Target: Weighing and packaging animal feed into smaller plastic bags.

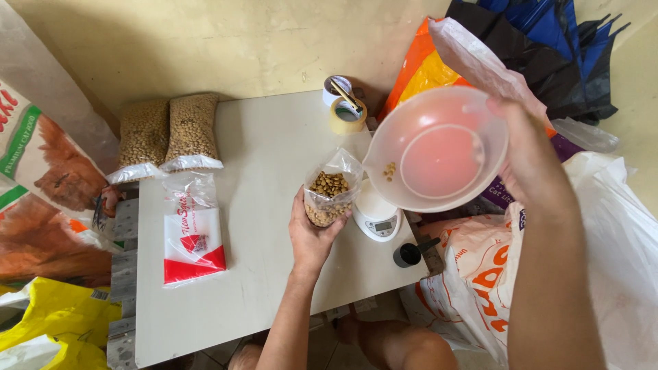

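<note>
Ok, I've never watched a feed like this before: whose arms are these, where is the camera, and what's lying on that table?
There is no machine here. The single picture comes from a camera worn on a person's head, looking down at their own two bare hands.

The left hand grips a small clear plastic bag of brown pellets, held open at the top. The right hand tilts a translucent pinkish plastic bowl toward it, with a few pellets left at the spout.

On the white table lie two filled, sealed pellet bags, a pack of empty bags with red print, two rolls of tape, a small white scale and a black round knob-like thing.
</note>
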